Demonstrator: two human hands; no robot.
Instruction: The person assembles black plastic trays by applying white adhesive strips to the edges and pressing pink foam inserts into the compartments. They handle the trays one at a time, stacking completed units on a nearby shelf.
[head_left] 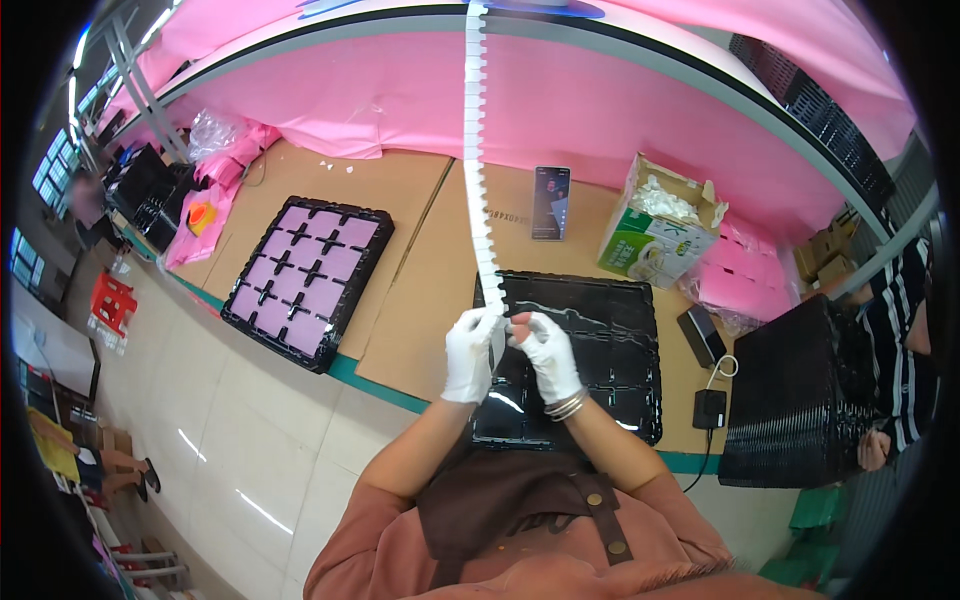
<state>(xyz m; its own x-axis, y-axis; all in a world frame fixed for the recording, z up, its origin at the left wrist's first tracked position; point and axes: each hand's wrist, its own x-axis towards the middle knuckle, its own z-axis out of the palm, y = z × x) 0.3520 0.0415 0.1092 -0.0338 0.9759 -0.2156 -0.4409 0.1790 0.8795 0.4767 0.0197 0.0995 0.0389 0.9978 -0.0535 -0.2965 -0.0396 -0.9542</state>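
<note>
A long white strip with small tabs along its right edge (474,150) hangs down from the shelf to my hands. My left hand (469,357), in a white glove, is closed on the strip near its lower part. Just right of it, my right hand (550,360) has a glove with bare fingertips. Its thumb and finger pinch together at the tabbed edge; whatever is between them is too small to make out. Beneath both hands lies a black plastic tray with compartments (610,345).
On the cardboard-covered table stand a black tray with pink pads (312,268), a propped phone (549,205) and a green-white box of white bits (640,245). Pink foam (740,265), a black adapter (710,408) and stacked black trays (790,390) are on the right, beside another person's hand (874,450).
</note>
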